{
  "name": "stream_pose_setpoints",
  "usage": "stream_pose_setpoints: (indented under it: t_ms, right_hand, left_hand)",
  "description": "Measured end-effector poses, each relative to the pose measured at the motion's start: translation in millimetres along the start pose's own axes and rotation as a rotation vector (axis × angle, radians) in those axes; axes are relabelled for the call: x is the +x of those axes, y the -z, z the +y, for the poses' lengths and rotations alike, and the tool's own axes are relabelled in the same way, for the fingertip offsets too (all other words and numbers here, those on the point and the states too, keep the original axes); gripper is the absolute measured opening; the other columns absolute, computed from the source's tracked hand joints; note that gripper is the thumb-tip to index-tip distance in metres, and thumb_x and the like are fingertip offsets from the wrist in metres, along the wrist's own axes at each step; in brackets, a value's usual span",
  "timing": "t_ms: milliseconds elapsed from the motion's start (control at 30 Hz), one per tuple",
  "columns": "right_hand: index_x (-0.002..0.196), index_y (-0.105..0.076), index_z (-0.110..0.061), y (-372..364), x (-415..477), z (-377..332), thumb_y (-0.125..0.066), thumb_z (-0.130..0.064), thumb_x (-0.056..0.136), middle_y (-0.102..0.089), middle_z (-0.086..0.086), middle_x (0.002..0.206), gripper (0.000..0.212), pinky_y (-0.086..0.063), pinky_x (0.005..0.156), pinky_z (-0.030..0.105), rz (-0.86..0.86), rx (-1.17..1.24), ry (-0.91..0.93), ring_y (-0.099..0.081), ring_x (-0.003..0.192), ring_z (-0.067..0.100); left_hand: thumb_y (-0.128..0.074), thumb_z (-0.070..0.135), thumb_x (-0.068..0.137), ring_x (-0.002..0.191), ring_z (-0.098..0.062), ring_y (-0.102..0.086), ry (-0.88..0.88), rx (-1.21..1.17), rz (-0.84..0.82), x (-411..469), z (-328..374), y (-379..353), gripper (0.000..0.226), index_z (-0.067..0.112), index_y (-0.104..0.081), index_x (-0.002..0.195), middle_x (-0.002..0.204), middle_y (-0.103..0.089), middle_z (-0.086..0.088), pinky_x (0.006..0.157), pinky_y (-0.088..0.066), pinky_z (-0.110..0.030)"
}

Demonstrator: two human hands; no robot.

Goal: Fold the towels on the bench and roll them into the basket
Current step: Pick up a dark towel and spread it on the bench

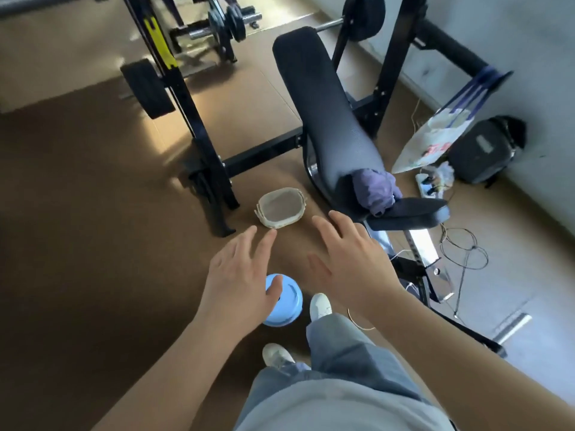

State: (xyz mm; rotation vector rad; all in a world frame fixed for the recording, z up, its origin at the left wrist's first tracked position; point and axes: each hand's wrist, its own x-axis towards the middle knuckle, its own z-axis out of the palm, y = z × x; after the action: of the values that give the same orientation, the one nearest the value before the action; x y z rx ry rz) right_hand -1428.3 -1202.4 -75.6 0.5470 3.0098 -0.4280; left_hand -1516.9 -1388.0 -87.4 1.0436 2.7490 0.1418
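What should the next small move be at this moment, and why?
Probably reach the right hand to the purple towel and take hold of it. Both it and the left hand hover open, holding nothing; the towel lies crumpled on the bench seat, nearer the right hand, and the basket on the floor looks empty.

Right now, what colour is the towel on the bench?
Purple, a soft lavender; the towel shows in the head view.
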Motion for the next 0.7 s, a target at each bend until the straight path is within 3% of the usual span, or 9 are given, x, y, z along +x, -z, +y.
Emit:
stream_pose_setpoints:
  t_ms: [167, 433, 700]
  right_hand:
    - [0.152, -0.034, -0.025, 8.9, 36.0, -17.3, -0.052, -0.052, 0.097, -0.037, 0.009, 0.158, 0.063, -0.051, 0.097, 0.048, -0.033, -0.022, 0.045, -0.049, 0.132, 0.034]
    - [0.146, -0.040, -0.024, 11.4, 118.4, 3.3, -0.056, -0.049, 0.095, -0.045, 0.009, 0.151, 0.058, -0.053, 0.089, 0.048, 0.000, 0.046, 0.056, -0.055, 0.123, 0.035]
    - [0.148, -0.042, -0.028, 30.0, 215.8, 83.2, -0.057, -0.050, 0.095, -0.045, 0.005, 0.151, 0.059, -0.053, 0.087, 0.043, 0.033, 0.127, 0.026, -0.056, 0.124, 0.032]
  left_hand:
    - [-0.049, 0.057, 0.096, 0.152, -0.023, -0.026, 0.040, -0.044, 0.040, 16.8, -19.3, 6.4, 0.078, 0.033, -0.011, 0.159, 0.167, -0.019, -0.004, 0.117, -0.032, -0.039]
    - [-0.050, 0.056, 0.096, 0.150, -0.023, -0.030, 0.041, -0.026, 0.019, 95.5, -27.0, 19.5, 0.076, 0.030, -0.016, 0.159, 0.165, -0.024, -0.005, 0.117, -0.034, -0.041]
    - [-0.054, 0.056, 0.094, 0.149, -0.022, -0.030, 0.019, 0.013, -0.006, 231.6, 13.9, 36.3, 0.079, 0.030, -0.016, 0.159, 0.164, -0.026, -0.004, 0.116, -0.035, -0.041]
